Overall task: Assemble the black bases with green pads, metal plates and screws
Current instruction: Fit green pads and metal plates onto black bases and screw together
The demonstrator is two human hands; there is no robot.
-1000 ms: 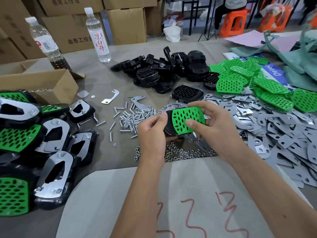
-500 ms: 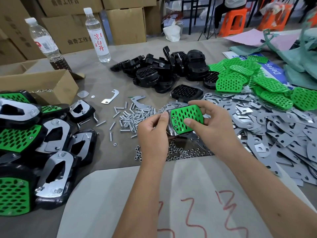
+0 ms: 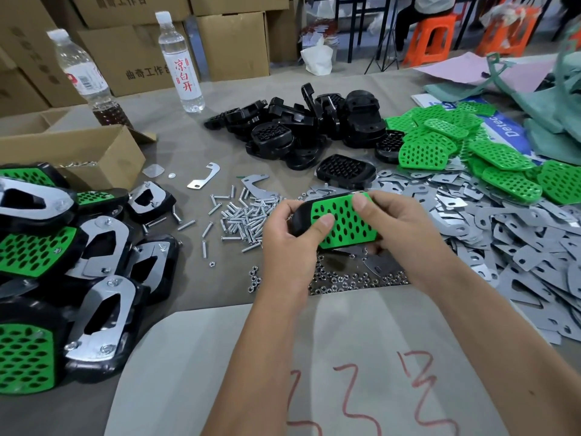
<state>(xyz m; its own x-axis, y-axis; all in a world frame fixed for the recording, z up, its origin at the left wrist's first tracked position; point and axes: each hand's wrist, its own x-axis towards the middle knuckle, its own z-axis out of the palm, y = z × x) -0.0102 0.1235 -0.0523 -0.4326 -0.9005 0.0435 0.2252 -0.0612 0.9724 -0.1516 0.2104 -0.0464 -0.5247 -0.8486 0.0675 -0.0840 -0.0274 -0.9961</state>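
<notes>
Both hands grip one black base (image 3: 297, 219) above the nut pile (image 3: 345, 280); left hand (image 3: 290, 243) and right hand (image 3: 399, 228) thumbs now press its green pad (image 3: 344, 221) (previously tilted, metal plate showing).

Both forearms reach forward. The left hand (image 3: 290, 237) and the right hand (image 3: 405, 226) are close together, fingers curled, thumbs pressing on top.

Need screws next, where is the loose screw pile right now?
In the head view, the screw pile lies on the table just left of the left hand, with the nuts nearer the person.
</notes>
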